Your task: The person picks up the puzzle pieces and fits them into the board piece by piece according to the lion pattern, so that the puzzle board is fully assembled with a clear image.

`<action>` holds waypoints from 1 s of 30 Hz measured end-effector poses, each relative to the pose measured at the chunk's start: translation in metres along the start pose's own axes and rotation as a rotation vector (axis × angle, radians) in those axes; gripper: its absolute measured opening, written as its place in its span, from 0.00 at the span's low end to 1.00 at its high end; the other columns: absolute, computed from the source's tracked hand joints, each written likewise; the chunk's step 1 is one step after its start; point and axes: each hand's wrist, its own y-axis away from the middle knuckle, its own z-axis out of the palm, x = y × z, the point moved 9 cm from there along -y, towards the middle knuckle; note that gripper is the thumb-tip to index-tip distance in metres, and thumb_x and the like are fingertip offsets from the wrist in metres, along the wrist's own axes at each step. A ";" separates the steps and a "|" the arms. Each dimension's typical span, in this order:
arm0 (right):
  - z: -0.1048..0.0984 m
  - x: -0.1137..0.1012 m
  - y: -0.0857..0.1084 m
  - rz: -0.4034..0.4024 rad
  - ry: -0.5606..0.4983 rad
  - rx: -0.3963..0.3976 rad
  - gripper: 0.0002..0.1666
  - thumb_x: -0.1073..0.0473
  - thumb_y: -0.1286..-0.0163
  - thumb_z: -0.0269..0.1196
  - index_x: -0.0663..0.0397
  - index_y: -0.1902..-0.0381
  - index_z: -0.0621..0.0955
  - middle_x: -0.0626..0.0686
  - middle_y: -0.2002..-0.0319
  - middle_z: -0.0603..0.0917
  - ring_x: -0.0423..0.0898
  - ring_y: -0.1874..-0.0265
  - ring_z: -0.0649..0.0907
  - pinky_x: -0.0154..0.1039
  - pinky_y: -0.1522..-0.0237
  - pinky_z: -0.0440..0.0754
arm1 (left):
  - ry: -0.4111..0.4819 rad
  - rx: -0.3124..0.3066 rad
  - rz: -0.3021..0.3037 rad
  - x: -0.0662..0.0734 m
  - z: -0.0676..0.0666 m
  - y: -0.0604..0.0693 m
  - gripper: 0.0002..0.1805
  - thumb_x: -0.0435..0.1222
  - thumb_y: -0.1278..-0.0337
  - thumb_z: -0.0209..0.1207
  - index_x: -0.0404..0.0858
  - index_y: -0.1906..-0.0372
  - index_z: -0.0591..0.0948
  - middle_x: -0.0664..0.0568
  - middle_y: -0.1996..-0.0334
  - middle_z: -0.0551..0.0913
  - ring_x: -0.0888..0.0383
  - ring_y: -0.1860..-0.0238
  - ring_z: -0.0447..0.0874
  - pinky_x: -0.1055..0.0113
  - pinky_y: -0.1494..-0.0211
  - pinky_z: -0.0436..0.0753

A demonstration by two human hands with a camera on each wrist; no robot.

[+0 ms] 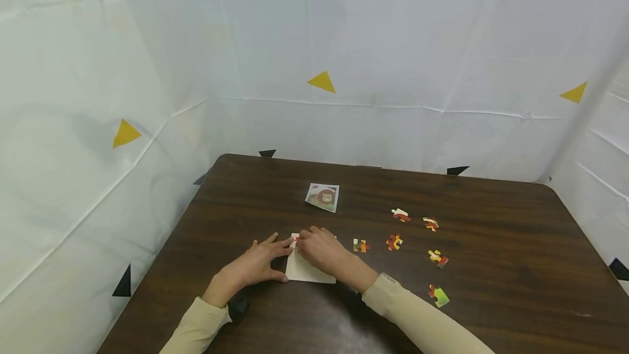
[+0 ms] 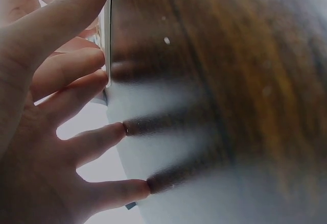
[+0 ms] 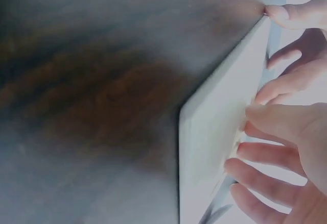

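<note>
A cream-coloured square board lies on the table in front of me. My left hand rests at its left edge with fingers spread; the thumb touches the lower left corner and the index finger reaches the upper left. Over the board's upper part, my right hand pinches a small red-and-white puzzle piece at the upper left corner, mostly hidden by the fingers. In the right wrist view, the thumb and fingertips of the right hand meet just above the board.
Loose puzzle pieces lie to the right, among them an orange-and-green one, a red-and-yellow one and a green one. A picture card with a lion lies beyond the board. White sheeting surrounds the dark wooden table.
</note>
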 end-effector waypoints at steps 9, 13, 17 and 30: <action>-0.001 -0.001 0.001 -0.020 0.021 -0.013 0.07 0.54 0.32 0.63 0.44 0.61 0.87 0.45 0.62 0.83 0.44 0.64 0.81 0.38 0.68 0.79 | -0.004 0.015 0.008 -0.001 0.000 0.000 0.39 0.51 0.53 0.68 0.39 0.35 0.74 0.51 0.28 0.62 0.37 0.27 0.50 0.24 0.43 0.55; -0.005 0.001 0.003 -0.030 -0.066 0.021 0.06 0.56 0.34 0.65 0.46 0.61 0.87 0.46 0.63 0.83 0.44 0.64 0.82 0.36 0.67 0.80 | 0.007 0.010 0.010 0.001 0.000 0.001 0.39 0.51 0.52 0.68 0.39 0.35 0.74 0.51 0.28 0.62 0.36 0.27 0.50 0.24 0.43 0.55; -0.006 0.004 0.004 -0.031 -0.138 0.025 0.08 0.58 0.35 0.66 0.49 0.58 0.86 0.48 0.61 0.83 0.45 0.63 0.82 0.36 0.65 0.81 | 0.012 0.008 0.006 0.002 0.000 0.002 0.38 0.50 0.52 0.69 0.39 0.35 0.74 0.51 0.28 0.62 0.37 0.27 0.50 0.24 0.42 0.55; -0.003 0.015 0.008 0.003 -0.260 -0.023 0.18 0.58 0.33 0.65 0.52 0.46 0.82 0.52 0.50 0.79 0.46 0.58 0.81 0.39 0.62 0.82 | 0.026 0.007 0.003 0.003 -0.002 0.002 0.38 0.48 0.52 0.69 0.38 0.35 0.74 0.49 0.28 0.62 0.36 0.27 0.50 0.23 0.42 0.54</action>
